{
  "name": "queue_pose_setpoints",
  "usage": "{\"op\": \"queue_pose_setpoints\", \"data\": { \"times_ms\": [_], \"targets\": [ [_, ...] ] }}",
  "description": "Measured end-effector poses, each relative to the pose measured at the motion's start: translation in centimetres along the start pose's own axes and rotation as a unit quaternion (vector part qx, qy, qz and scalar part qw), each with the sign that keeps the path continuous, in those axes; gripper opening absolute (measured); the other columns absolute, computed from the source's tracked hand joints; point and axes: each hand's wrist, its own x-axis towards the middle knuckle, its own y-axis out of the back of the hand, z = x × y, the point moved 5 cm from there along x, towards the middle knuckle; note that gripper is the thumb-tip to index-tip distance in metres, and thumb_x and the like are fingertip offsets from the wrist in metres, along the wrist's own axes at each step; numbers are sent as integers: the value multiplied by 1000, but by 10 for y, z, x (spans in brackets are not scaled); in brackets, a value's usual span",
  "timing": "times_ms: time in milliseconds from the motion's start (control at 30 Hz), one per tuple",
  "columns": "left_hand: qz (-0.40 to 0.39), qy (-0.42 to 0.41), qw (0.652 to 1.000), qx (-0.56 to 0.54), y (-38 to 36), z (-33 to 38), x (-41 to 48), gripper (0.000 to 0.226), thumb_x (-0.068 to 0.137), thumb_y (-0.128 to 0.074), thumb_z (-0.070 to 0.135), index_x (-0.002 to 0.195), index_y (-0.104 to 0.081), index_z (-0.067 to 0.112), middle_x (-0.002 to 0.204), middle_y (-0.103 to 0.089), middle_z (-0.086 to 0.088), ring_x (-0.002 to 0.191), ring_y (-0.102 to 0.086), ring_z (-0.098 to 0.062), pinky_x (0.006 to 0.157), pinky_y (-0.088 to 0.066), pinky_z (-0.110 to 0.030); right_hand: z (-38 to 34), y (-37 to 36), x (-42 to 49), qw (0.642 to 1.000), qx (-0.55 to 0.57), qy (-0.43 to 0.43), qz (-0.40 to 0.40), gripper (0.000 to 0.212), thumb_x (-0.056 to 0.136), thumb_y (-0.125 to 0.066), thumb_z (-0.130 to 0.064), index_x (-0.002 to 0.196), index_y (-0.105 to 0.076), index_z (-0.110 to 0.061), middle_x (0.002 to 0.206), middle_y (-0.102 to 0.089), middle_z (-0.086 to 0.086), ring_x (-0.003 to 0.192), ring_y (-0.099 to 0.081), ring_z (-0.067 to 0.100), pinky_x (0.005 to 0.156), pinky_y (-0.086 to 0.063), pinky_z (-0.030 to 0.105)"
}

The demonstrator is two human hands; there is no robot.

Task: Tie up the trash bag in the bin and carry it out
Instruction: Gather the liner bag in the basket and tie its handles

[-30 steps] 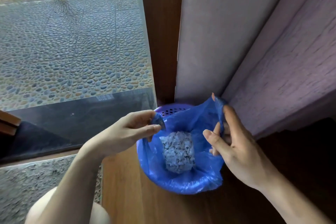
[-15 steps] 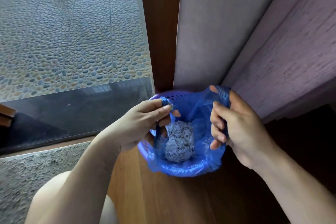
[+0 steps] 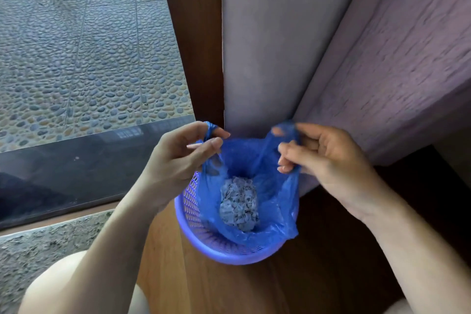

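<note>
Head view, looking down into a corner by a glass door. A round purple perforated plastic bin [image 3: 204, 237] is sitting on the brown wooden floor [image 3: 204, 285], near the foot of a grey-lilac curtain panel [image 3: 275, 46] and a textured purple fabric surface [image 3: 407, 64] to the right.

A thin translucent blue plastic trash bag [image 3: 277, 201] is lining the bin; its mouth is standing open and its upper part is being lifted above the rim. The bin's near and left rim is showing bare, the bag no longer folded over it there. A crumpled grey-white wad of paper [image 3: 238, 208] is lying at the bottom of the bag.

The left hand [image 3: 178, 160] is pinching the bag's left handle loop between thumb and fingers, the loop bunched up at the fingertips. The right hand [image 3: 326, 158] is closing on the right handle loop, with the plastic running over the curled fingers and stretching down toward the bin. Both handles are being held apart, not crossed or knotted.

Beyond the dark wooden door frame [image 3: 196, 41], a pebble-patterned paved ground [image 3: 84, 53] is showing through the glass. A grey rough-textured mat [image 3: 46, 245] is lying at lower left, and a bare knee [image 3: 58, 285] is showing at the bottom edge.
</note>
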Motion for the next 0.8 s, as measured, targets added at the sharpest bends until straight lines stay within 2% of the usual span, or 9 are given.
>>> {"op": "queue_pose_setpoints", "data": {
  "times_ms": [67, 167, 267, 367, 500, 567, 633, 700, 800],
  "targets": [
    [50, -49, 997, 40, 6, 0, 3, 16, 85, -69, 33, 95, -75, 21, 79, -69, 3, 73, -60, -15, 72, -49, -33, 1, 7, 2, 987, -151, 54, 28, 1, 87, -73, -18, 87, -74, -18, 67, -75, -4, 67, -71, 6, 70, -55, 22],
    [110, -138, 979, 106, 13, 6, 5, 12, 84, -66, 38, 91, -75, 33, 92, -62, 11, 85, -58, -6, 68, -46, -24, 1, 19, 5, 986, -105, 105, 80, 9, 79, -78, -30, 75, -77, -22, 72, -71, -8, 71, -67, 3, 71, -51, 18],
    [132, -190, 964, 129, 12, 13, 5, 20, 88, -64, 30, 97, -73, 15, 112, -61, 10, 121, -55, -12, 85, -50, -33, -9, 17, 5, 980, -64, 175, 65, 23, 75, -76, -39, 94, -80, -27, 119, -59, -11, 119, -57, 6, 100, -48, 28],
    [102, -200, 973, 52, 9, 17, 3, 20, 96, -60, 15, 108, -65, 0, 117, -69, 2, 120, -62, -20, 98, -50, -35, -12, 4, 5, 979, -11, 201, -41, 58, 80, -73, -46, 132, -60, -24, 143, -54, 3, 139, -45, 17, 114, -38, 37],
    [24, -164, 981, -103, -1, 25, -4, 23, 97, -58, 25, 115, -63, 11, 119, -69, -12, 108, -69, -34, 93, -52, -43, 3, -14, 16, 985, -5, 157, -73, 83, 86, -69, -45, 153, -19, -47, 123, -64, 15, 115, -65, 29, 110, -41, 55],
    [-2, -144, 982, -122, -9, 30, -5, 26, 97, -53, 20, 119, -62, 10, 123, -68, -15, 113, -67, -36, 95, -51, -43, 11, -20, 19, 989, -11, 136, -54, 80, 91, -63, -35, 152, -13, -49, 79, -62, -2, 70, -65, 20, 90, -53, 60],
    [-28, -133, 981, -137, -16, 35, -9, 31, 97, -47, 16, 123, -59, 5, 128, -65, -20, 120, -63, -37, 98, -49, -41, 21, -30, 19, 992, 14, 91, -86, 85, 89, -66, -22, 153, -15, -43, 58, -43, 8, 48, -45, 14, 58, -58, 34],
    [-54, -126, 979, -150, -24, 40, -14, 32, 99, -46, 14, 127, -57, 1, 131, -63, -22, 125, -59, -37, 101, -48, -44, 32, -41, 16, 989, 24, 55, -135, 88, 82, -77, -10, 153, -28, -30, 57, -44, -2, 51, -42, 1, 52, -42, 15],
    [-79, -119, 980, -136, -37, 39, -16, 31, 101, -45, 10, 129, -55, -2, 135, -61, -22, 130, -55, -36, 106, -44, -47, 35, -58, 16, 987, -62, 63, -133, 43, 81, -81, -26, 118, -61, -16, 74, -62, 6, 64, -50, 6, 60, -42, 30]
  ]
}}
